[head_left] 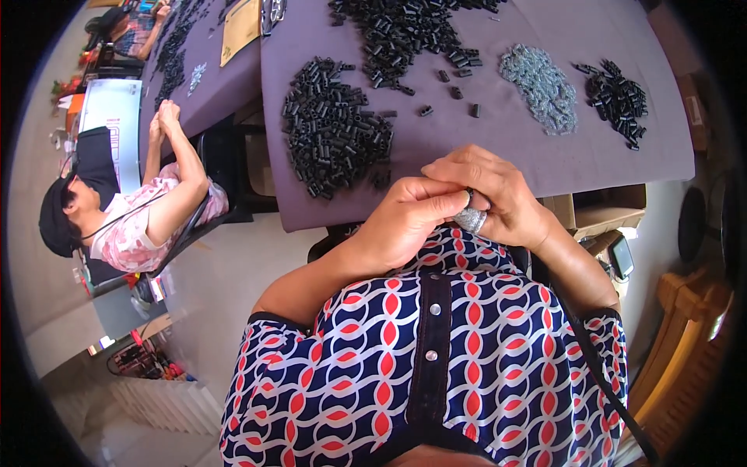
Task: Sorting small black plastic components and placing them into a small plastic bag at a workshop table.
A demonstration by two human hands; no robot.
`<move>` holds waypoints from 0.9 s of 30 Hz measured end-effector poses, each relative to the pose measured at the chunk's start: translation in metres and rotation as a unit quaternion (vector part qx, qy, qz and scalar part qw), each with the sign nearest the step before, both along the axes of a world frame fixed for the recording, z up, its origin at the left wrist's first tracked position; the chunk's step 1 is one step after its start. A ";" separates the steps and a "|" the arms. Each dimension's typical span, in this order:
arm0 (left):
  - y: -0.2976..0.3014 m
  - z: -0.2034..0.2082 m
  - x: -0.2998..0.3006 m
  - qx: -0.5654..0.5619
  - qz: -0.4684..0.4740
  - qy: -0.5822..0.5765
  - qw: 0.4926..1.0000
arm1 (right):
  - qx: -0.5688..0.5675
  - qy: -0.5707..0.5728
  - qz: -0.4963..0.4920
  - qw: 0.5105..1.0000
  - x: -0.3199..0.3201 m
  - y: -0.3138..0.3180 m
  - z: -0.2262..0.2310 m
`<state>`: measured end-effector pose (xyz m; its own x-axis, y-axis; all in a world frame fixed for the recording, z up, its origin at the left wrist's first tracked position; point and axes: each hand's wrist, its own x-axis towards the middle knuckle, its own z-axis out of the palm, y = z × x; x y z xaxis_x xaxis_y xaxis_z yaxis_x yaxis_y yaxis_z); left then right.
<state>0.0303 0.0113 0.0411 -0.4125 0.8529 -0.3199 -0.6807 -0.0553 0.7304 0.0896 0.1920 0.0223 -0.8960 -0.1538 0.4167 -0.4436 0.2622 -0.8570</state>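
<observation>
My left hand (408, 219) and my right hand (504, 191) meet in front of my body, just off the table's near edge. Their fingers are closed together around a small black part (469, 194), mostly hidden between the fingertips. A silvery-grey wrap (470, 220) shows beneath the right hand's fingers, seemingly around one of them. On the table beyond my left hand lies a large heap of short black tubular parts (331, 132). To the right sit a pile of small clear or silvery pieces (539, 87) and a smaller heap of black parts (618, 101).
The grey-purple cloth-covered table (482, 148) carries another black heap (397, 39) at the far side, with several loose pieces near it. A cardboard box (611, 210) stands below the right edge. At left, another person (148, 202) sits working at an adjoining table.
</observation>
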 end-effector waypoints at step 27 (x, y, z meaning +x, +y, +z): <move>-0.022 -0.008 -0.109 -0.265 -0.010 0.802 0.535 | 0.459 -0.031 -0.471 0.753 0.033 0.207 -0.012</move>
